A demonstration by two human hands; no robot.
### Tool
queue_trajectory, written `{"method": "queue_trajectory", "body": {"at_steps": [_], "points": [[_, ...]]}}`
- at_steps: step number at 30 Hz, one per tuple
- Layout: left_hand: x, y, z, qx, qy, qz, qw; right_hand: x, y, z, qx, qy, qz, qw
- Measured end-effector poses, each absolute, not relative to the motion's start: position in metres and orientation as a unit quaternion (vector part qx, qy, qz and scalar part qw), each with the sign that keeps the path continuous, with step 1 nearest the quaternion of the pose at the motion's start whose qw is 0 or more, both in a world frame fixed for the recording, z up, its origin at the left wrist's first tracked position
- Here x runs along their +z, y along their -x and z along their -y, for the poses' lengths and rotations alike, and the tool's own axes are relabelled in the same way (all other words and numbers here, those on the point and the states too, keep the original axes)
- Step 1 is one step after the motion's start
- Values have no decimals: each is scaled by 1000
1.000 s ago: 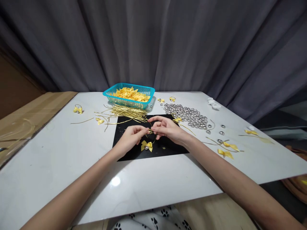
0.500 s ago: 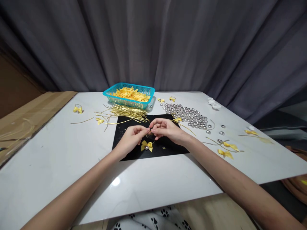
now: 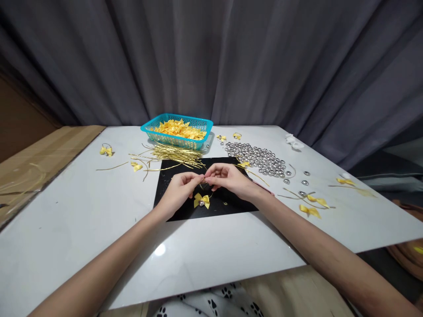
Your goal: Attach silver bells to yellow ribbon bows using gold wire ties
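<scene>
Over a black mat [image 3: 180,213], my left hand [image 3: 182,189] and my right hand [image 3: 229,181] meet fingertip to fingertip, both pinched closed. Between them runs a thin gold cord [image 3: 212,194], mostly hidden by the fingers. It curves down to a yellow ribbon bow [image 3: 202,200] with a silver bead at its centre, which sits just below my fingertips. Whether the bow hangs or rests on the mat I cannot tell. A tiny gold ring-like bit [image 3: 225,203] lies on the mat to the right of the bow.
Behind the mat are a pile of gold cords [image 3: 176,154] and a blue basket [image 3: 145,129] of yellow bows. Silver beads [image 3: 256,157] spread at the right. Loose bows [image 3: 309,211] and cords lie right; one beaded bow [image 3: 106,151] lies left. Cardboard [image 3: 36,165] borders the table.
My fingertips have drawn slightly closer together over the cord. The bow stays in about the same place below them.
</scene>
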State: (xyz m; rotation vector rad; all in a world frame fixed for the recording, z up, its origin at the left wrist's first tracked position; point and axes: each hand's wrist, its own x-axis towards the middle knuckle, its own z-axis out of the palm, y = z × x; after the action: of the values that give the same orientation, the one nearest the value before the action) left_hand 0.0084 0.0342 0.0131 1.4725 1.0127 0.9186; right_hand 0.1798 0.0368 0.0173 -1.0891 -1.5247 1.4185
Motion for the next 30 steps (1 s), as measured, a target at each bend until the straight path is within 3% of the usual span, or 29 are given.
{"method": "queue_trajectory", "body": {"at_steps": [9, 19, 30], "points": [[13, -9, -35, 394, -601, -426, 550, 19, -177, -34, 509, 432, 627, 402], [10, -8, -38, 402, -616, -416, 535, 20, -181, -37, 565, 412, 563, 440], [10, -6, -39, 379, -638, -406, 534, 27, -180, -35, 541, 456, 578, 406]]}}
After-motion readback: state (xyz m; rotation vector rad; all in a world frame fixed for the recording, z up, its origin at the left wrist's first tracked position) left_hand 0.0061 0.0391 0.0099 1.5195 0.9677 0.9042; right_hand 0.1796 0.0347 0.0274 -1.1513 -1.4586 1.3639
